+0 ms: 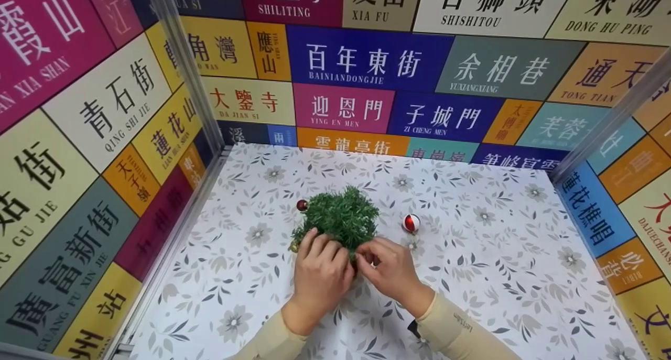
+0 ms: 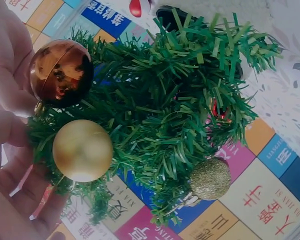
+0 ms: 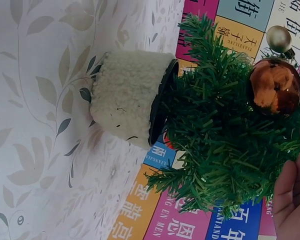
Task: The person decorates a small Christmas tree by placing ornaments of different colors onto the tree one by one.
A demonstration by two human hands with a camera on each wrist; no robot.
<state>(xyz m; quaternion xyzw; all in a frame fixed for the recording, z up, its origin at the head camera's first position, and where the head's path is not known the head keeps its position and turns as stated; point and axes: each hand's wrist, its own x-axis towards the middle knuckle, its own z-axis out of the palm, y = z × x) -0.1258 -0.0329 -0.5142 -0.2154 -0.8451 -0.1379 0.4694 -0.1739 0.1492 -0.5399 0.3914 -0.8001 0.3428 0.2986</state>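
Note:
A small artificial Christmas tree point(image 1: 343, 213) leans away on the table in the head view. My left hand point(image 1: 322, 265) curls its fingers round a branch at the tree's tip, seen low at the left in the left wrist view. Opposite, my right hand point(image 1: 390, 268) has thumb and forefinger pinched together at the cap end of a shiny copper ball ornament point(image 2: 61, 73); the pinched bit itself is mostly hidden. Close below hangs a matte gold ball point(image 2: 83, 150). A glittery gold ball point(image 2: 210, 178) sits on another branch. The tree's base is a white fleecy pot point(image 3: 130, 97).
A red and white ball point(image 1: 411, 223) lies on the table, right of the tree. A dark red ball point(image 1: 302, 205) shows at the tree's left side. The table point(image 1: 251, 292) has a floral cover, and printed panels point(image 1: 367, 56) stand around it.

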